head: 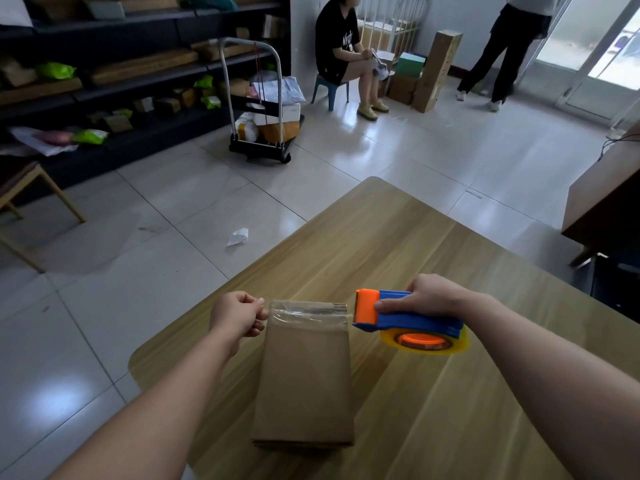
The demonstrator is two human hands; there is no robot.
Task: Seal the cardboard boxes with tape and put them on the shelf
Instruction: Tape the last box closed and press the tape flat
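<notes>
So this is smack in the middle of the sealing step. The cardboard box (304,379) lies flat on the wooden table (415,237), long side running away from the camera, close to the table's left edge. The left hand (239,315) sits just beside the box's far left corner, fingers curled, pinching the free end of the clear tape (308,311). The right hand (429,296) is wrapped around the blue-and-orange tape dispenser (408,318) just off the far right corner. Between them the tape spans the far end of the box from side to side. It looks partly laid down and a bit wrinkly, but I can't tell how well it's stuck or whether it actually covers a flap seam. The orange toothed end of the dispenser points at the box edge, and the yellow roll hangs under the blue body. My read on the next move: press the left end down over the side of the box, pull the dispenser past the right edge so the tape wraps over, then tilt it so the teeth bite and cut. After that the strip wants smoothing flat. Even tension matters here, or that clear film folds onto itself. The dark shelf (138,71) full of parcels is across the floor on the left, well apart from the table, so the carrying part isn't started for this box.
</notes>
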